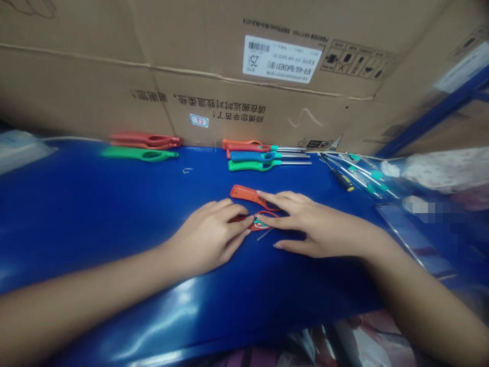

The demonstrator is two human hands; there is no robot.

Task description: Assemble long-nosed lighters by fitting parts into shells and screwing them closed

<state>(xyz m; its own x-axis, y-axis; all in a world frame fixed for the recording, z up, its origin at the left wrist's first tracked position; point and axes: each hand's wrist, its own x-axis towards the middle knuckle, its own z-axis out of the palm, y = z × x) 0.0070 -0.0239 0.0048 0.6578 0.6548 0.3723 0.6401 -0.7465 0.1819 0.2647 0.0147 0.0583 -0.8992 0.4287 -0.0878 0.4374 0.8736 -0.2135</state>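
My left hand point(210, 234) is closed, its fingertips holding the lighter casing half point(255, 227), a red-orange shell low on the table. Inside that shell show a teal piece and a bit of white wire; fingers cover much of the rest. My right hand point(311, 224) has its fingers apart, one fingertip at the teal piece. Its index finger reaches over another orange casing half point(243, 192), lying just behind; whether it presses on it I cannot tell. A thin metal strip point(264, 234) is close to the right fingertips.
Assembled-looking lighters point(250, 165) in orange, blue and green lie behind my hands. Red and green handles point(139, 154) are at the back left. At the right are metal lighter tubes point(359, 176), a screwdriver point(343, 180) and a phone-like slab point(412, 239). A large cardboard box point(191, 66) walls the back.
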